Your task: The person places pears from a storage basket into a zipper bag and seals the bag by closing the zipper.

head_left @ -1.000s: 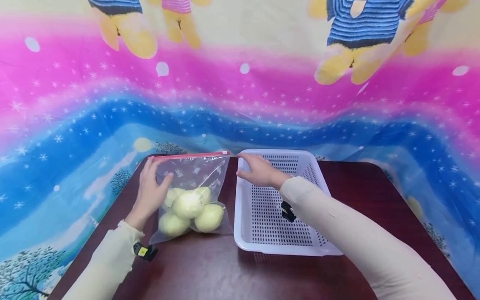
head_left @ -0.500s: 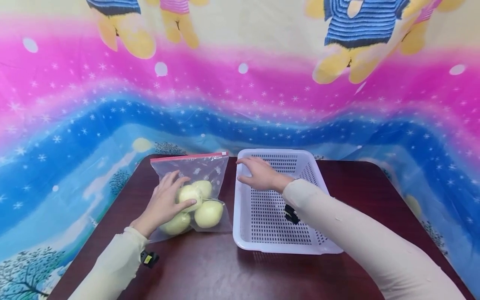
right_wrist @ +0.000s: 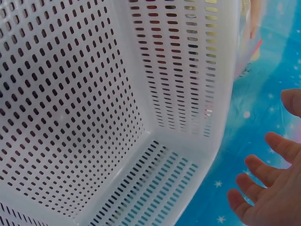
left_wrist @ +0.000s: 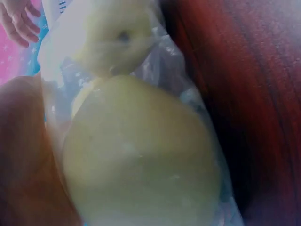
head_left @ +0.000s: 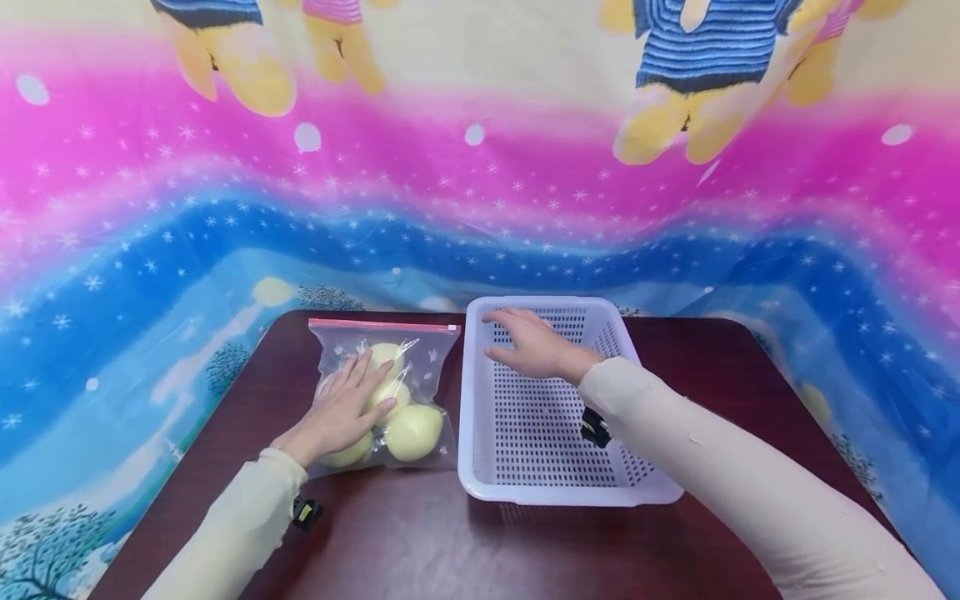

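Note:
A clear zip bag (head_left: 420, 358) with a red slider strip (head_left: 382, 325) along its far edge lies on the left of the table. Inside are several pale yellow-green round fruits (head_left: 413, 432), large and close in the left wrist view. Fingers spread, my left hand (head_left: 341, 417) rests on top of the bag and partly hides the fruits. To the right stands a white perforated plastic basket (head_left: 480, 467) with nothing in it. Over its far left part hovers my right hand (head_left: 536, 343), fingers extended and holding nothing; the right wrist view shows this hand (right_wrist: 270, 188) beyond the rim.
The dark reddish-brown table (head_left: 420, 550) carries both the bag and the basket, which stand side by side with a narrow gap. A printed cloth (head_left: 480, 192) in pink and blue hangs behind and around the table.
My left hand has left the bag's upper left corner and come down onto the fruits, which are now spread farther toward the zip. The right hand has shifted slightly right over the basket.

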Demonstrator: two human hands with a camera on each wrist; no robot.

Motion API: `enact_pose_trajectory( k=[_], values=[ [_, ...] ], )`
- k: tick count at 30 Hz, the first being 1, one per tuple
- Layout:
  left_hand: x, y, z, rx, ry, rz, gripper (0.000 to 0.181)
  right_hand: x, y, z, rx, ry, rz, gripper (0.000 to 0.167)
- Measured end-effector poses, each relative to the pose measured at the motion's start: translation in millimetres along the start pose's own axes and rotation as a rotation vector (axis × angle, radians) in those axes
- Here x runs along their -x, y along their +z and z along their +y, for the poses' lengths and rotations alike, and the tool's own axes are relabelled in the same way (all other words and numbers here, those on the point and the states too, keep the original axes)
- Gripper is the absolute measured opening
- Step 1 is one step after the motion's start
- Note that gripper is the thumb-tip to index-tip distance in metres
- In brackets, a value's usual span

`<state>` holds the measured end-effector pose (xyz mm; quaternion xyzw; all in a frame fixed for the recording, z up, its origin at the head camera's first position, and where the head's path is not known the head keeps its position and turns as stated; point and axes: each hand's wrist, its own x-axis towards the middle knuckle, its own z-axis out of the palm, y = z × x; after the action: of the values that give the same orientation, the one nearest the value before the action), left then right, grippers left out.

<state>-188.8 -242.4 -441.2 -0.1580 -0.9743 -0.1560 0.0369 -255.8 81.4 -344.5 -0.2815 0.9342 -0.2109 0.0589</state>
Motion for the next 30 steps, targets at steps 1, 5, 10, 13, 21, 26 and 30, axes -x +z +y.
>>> enact_pose_trajectory(
  k=[1, 5, 10, 13, 21, 26, 30],
  values=[
    [0.1, -0.7, -1.0, 0.004, 0.007, -0.002, 0.067, 1.5, -0.6, 0.3, 0.002, -0.006, 0.004, 0.06],
    [-0.8, -2.1, -6.1, 0.023, 0.023, 0.011, 0.069, 9.0, -3.2, 0.5, 0.005, -0.006, 0.017, 0.061],
    [-0.8, -0.5, -10.3, 0.034, 0.019, 0.046, 0.072, 18.0, -2.2, 2.6, 0.023, -0.007, 0.025, 0.063],
    [-1.2, -0.8, -10.6, 0.032, 0.016, 0.067, 0.071, 21.9, 0.4, 5.1, 0.044, -0.016, 0.032, 0.063],
    [-4.1, -9.4, -5.0, 0.036, -0.005, 0.126, 0.071, 29.0, 3.7, 8.9, 0.033, -0.023, 0.063, 0.064],
    [-4.1, -16.4, 0.7, 0.045, 0.004, 0.151, 0.069, 32.6, 4.9, 9.9, 0.03, -0.034, 0.072, 0.064],
    [-3.9, -19.9, 4.9, 0.049, 0.009, 0.156, 0.068, 37.1, 4.7, 10.8, 0.024, -0.043, 0.085, 0.063]
  ],
)
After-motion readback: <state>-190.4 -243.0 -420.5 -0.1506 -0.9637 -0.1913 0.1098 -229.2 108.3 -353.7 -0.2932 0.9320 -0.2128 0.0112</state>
